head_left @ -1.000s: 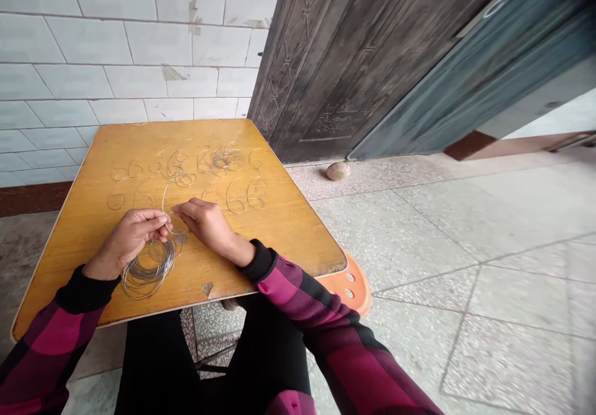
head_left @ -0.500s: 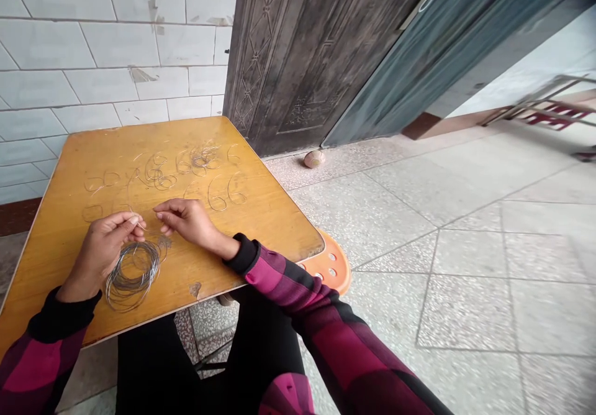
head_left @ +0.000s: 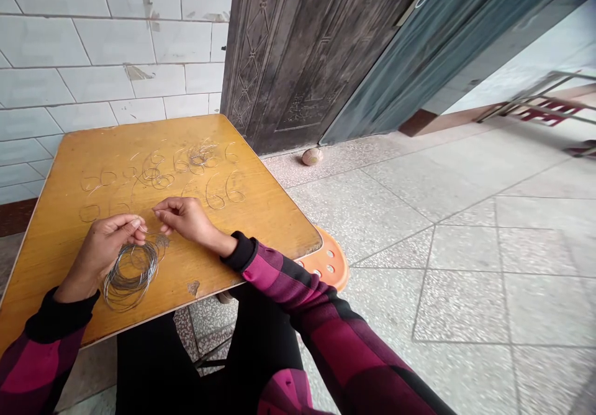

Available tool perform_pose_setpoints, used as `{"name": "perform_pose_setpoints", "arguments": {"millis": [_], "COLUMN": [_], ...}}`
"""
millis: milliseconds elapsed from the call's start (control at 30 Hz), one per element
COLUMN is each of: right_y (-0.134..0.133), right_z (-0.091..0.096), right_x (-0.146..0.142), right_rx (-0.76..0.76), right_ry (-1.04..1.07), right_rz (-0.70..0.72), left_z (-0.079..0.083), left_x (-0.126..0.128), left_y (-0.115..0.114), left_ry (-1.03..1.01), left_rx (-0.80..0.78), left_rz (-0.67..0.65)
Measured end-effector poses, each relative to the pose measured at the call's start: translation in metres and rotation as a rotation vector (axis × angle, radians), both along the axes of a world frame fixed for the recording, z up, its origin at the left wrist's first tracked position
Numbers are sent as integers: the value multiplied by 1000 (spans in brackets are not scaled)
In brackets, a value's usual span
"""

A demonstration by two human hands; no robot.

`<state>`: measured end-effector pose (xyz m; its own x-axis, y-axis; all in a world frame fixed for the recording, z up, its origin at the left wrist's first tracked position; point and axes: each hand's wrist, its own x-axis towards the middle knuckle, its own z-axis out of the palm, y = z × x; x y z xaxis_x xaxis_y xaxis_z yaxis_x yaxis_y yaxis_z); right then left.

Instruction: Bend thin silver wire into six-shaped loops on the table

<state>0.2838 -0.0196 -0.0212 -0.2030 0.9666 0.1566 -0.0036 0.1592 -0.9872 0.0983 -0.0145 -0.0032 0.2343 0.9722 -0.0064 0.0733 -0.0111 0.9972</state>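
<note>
On the yellow wooden table (head_left: 261,216) my left hand (head_left: 105,247) pinches a thin wire above a coil of grey wire (head_left: 130,272) that rests by my palm. Just to the right, my right hand (head_left: 186,219) pinches the same wire strand, fingertips close to the left hand's. Several bent wire loops (head_left: 186,166), shaped like sixes, lie spread across the far half of the table.
An orange plastic stool (head_left: 328,263) sits under the table's right edge. A white tiled wall stands behind the table and a dark carved door (head_left: 298,54) to its right. A small round stone (head_left: 311,156) lies on the speckled floor by the door.
The view has swung to the right, showing more floor. My hands stay together on the wire; the raised curved strand seen earlier now lies low between my fingers.
</note>
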Motion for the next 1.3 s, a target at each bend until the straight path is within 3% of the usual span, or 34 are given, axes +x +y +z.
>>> {"name": "perform_pose_setpoints", "arguments": {"millis": [100,267,500,733,1100,1300], "right_y": [3,5,8,9,10,9], "right_z": [-2,-3,2,2,-5,-11], "right_x": [0,-1,-1,3,4,-2], "right_rx": [-8,-7,-162,-215,-221,-232], "right_ry": [18,83,251,308,297,306], "right_rz": [4,33,126,58,22,46], "left_z": [2,8,11,11,4,0], "left_x": [2,5,0,1,-1,0], "left_y": [-1,-4,-1,0,2,2], "left_ry": [1,-48,-128,-187,-228,-83], "left_rx": [-33,-41,-114,-161,-53,59], "left_rz": [-33,26,35,13,45,99]}}
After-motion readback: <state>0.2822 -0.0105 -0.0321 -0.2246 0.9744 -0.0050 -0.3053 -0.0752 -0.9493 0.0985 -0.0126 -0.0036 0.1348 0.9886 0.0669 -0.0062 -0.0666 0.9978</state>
